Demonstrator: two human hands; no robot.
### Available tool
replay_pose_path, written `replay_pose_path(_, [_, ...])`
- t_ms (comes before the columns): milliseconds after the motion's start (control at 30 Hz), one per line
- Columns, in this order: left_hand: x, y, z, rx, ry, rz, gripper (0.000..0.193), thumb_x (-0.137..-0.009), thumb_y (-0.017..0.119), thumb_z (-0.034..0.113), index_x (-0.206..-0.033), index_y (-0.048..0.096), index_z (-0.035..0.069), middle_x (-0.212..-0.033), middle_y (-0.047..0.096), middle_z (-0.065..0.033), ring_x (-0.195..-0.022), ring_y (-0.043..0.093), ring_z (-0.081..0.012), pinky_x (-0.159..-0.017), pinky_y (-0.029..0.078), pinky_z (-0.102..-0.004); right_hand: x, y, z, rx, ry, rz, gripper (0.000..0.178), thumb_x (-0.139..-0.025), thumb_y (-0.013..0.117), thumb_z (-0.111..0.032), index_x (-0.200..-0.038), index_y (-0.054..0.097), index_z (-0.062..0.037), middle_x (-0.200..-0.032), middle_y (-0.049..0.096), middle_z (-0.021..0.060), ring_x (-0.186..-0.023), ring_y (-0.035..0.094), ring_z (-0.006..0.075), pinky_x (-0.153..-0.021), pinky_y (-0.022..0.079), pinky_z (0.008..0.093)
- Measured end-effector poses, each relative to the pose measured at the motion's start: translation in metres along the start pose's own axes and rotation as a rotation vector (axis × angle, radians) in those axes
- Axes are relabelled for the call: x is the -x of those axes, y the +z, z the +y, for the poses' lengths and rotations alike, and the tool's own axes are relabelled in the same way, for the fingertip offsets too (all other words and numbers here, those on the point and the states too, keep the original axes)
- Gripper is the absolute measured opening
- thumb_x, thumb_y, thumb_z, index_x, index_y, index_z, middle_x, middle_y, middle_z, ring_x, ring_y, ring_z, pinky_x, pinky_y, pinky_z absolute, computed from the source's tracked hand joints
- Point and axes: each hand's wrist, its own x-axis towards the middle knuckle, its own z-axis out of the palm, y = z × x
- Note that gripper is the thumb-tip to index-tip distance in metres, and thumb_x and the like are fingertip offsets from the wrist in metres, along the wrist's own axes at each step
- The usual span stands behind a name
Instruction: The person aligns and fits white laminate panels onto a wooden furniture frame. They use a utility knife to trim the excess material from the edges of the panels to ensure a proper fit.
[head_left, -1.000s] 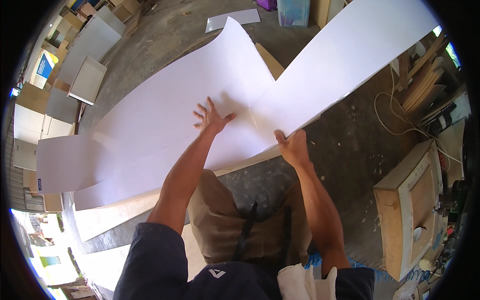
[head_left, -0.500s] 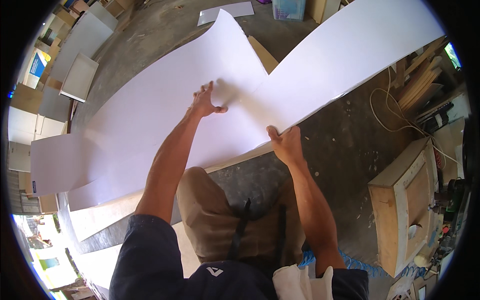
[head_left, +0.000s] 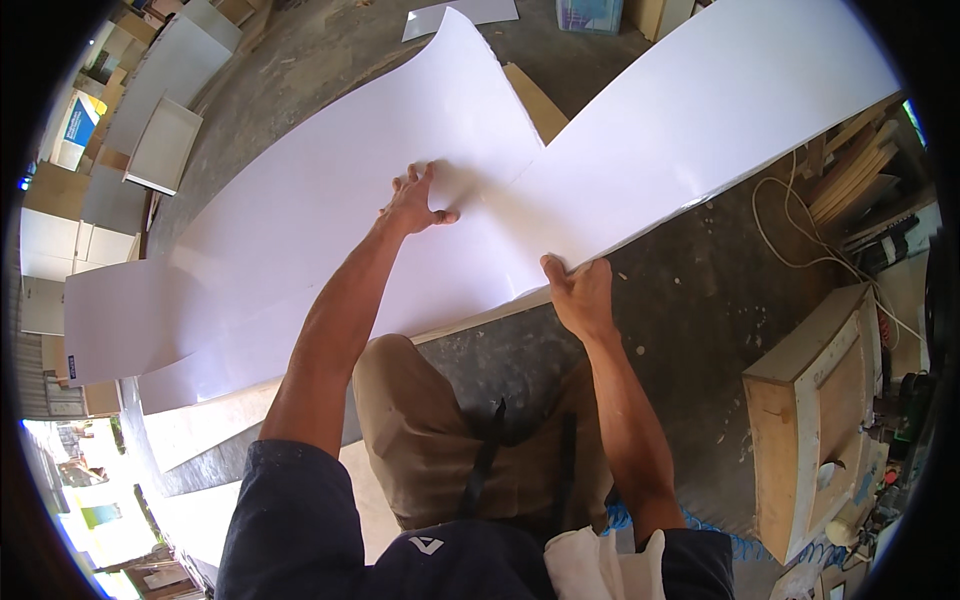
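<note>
A large, glossy white sheet [head_left: 330, 210], thin and flexible like laminate, stretches across in front of me. A split runs into it from the far side, and the parts beside this gap curve upward. My left hand [head_left: 412, 205] presses on the sheet's upper face left of the split, fingers spread. At the near edge, my right hand [head_left: 582, 295] is closed round the sheet, thumb on top and the other fingers mostly hidden beneath. Under the sheet, a pale board edge [head_left: 480, 318] shows along the near side.
A wooden box-like cabinet [head_left: 800, 420] stands at the right, near a blue coiled hose [head_left: 740, 548]. Stacked wood strips [head_left: 855, 180] and a pale cable [head_left: 765, 215] lie farther up. White panels [head_left: 165, 145] stand at the far left, and a clear bin [head_left: 590, 15] sits at the back.
The whole view has shifted slightly. Both hands keep nearly the same places on the white sheet, the left spread and the right gripping the near edge.
</note>
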Motion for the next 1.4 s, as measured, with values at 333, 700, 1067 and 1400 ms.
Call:
replay_pose_path(333, [-0.011, 0.005, -0.009, 0.009, -0.027, -0.044, 0.134, -0.070, 0.092, 0.050, -0.168, 0.006, 0.019, -0.173, 0.007, -0.0184, -0.156, 0.007, -0.0510, -0.114, 0.034, -0.0730, 0.004, -0.008, 0.000, 0.027, 0.018, -0.125, 0.019, -0.087, 0.070, -0.015, -0.093, 0.071, 0.0025, -0.077, 0.071, 0.0182, -0.071, 0.070, 0.0345, -0.069, 0.053, 0.0419])
replay_pose_path(700, [-0.016, 0.000, 0.003, -0.045, -0.030, -0.104, 0.135, -0.074, 0.090, 0.049, -0.167, -0.002, 0.017, -0.171, 0.000, -0.0252, -0.153, 0.004, -0.0580, -0.122, 0.028, -0.0625, -0.092, 0.005, 0.144, -0.809, 0.667, 0.158, 0.050, -0.109, 0.045, -0.030, -0.150, 0.045, -0.0019, -0.137, 0.061, 0.0127, -0.122, 0.060, 0.0262, -0.106, 0.049, 0.0468])
replay_pose_path(1067, [0.011, -0.018, 0.021, 0.149, 0.112, -0.019, 0.121, -0.077, 0.089, 0.028, -0.166, 0.008, 0.034, -0.172, 0.000, -0.0222, -0.157, 0.003, -0.0499, -0.106, 0.028, -0.0860, -0.168, 0.078, 0.196, -0.410, 0.749, 0.192, 0.049, -0.110, 0.045, -0.030, -0.150, 0.045, -0.0020, -0.138, 0.061, 0.0126, -0.123, 0.059, 0.0262, -0.106, 0.049, 0.0462])
replay_pose_path(1400, [-0.001, -0.033, 0.013, 0.017, 0.423, -0.089, 0.126, -0.074, 0.090, 0.012, -0.165, 0.008, 0.040, -0.174, -0.004, -0.0125, -0.158, 0.003, -0.0434, -0.110, 0.026, -0.0861, -0.183, 0.107, 0.229, -0.312, 0.769, 0.160, 0.049, -0.110, 0.045, -0.031, -0.150, 0.046, -0.0022, -0.138, 0.060, 0.0126, -0.124, 0.059, 0.0261, -0.105, 0.049, 0.0456])
